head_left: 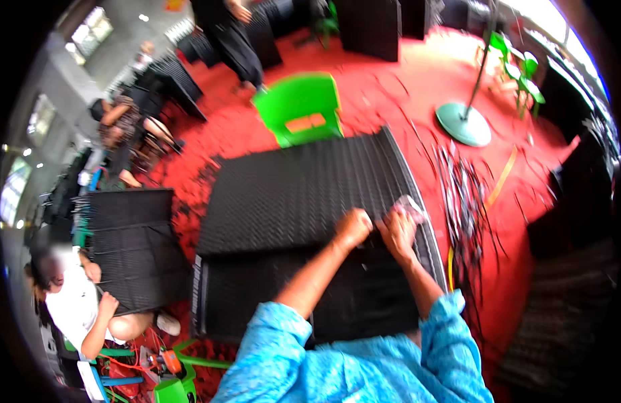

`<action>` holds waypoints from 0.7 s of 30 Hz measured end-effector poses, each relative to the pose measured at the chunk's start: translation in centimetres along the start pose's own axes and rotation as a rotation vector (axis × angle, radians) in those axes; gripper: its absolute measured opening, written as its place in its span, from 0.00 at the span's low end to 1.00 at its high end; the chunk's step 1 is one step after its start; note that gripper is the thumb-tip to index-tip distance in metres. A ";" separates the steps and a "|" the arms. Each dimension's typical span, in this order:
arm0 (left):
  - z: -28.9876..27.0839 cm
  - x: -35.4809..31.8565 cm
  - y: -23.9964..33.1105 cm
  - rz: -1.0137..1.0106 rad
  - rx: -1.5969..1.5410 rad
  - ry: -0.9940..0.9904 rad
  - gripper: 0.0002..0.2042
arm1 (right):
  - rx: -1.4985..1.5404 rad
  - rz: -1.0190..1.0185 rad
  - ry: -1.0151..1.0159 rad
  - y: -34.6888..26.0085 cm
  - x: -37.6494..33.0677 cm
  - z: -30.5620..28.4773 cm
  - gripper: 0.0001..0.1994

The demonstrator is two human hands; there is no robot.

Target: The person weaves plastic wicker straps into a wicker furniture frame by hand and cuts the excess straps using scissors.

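In front of me lies a black woven panel [277,195] in a frame; its far part is closely woven and ribbed, its near part flatter and dark. My left hand [354,228] is closed in a fist over the near edge of the weave, right of its middle. Close beside it, near the frame's right side, my right hand [399,232] has its fingers drawn together. A pale pinkish scrap [410,207] shows at that hand's fingers, too blurred to name. What either hand grips is hidden or too thin to tell.
A green plastic chair [298,107] stands beyond the panel. Dark strips [461,208] lie on the red floor at right, before a round green stand base [463,124]. At left, a seated person [79,302] handles another black panel [136,248]; others are farther back.
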State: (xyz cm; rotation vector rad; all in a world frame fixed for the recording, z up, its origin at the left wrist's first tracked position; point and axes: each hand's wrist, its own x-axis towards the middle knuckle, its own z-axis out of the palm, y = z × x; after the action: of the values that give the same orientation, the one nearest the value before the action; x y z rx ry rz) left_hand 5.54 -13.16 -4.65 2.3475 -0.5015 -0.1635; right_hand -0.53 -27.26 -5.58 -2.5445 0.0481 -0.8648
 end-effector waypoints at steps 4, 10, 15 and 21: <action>0.8 -0.8 0.2 0.012 -0.075 -0.114 0.04 | -0.201 0.054 -0.407 2.5 -0.2 -0.2 0.11; -1.2 0.8 -0.3 -0.007 -0.049 -0.162 0.09 | -0.230 -0.575 -0.488 2.0 4.0 -2.4 0.06; -1.5 2.2 0.2 -0.107 -0.137 -0.297 0.13 | -0.360 -0.774 -0.570 3.4 4.8 -0.9 0.06; -1.0 2.2 -0.7 -0.100 -0.135 -0.271 0.10 | -0.280 -0.892 -0.271 3.0 3.5 -0.6 0.06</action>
State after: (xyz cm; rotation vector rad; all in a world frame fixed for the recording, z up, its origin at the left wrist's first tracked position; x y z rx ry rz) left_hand 8.07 -12.93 -4.35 2.2294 -0.4866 -0.5510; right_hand 2.21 -30.76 -4.45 -2.9155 -1.1965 -0.8184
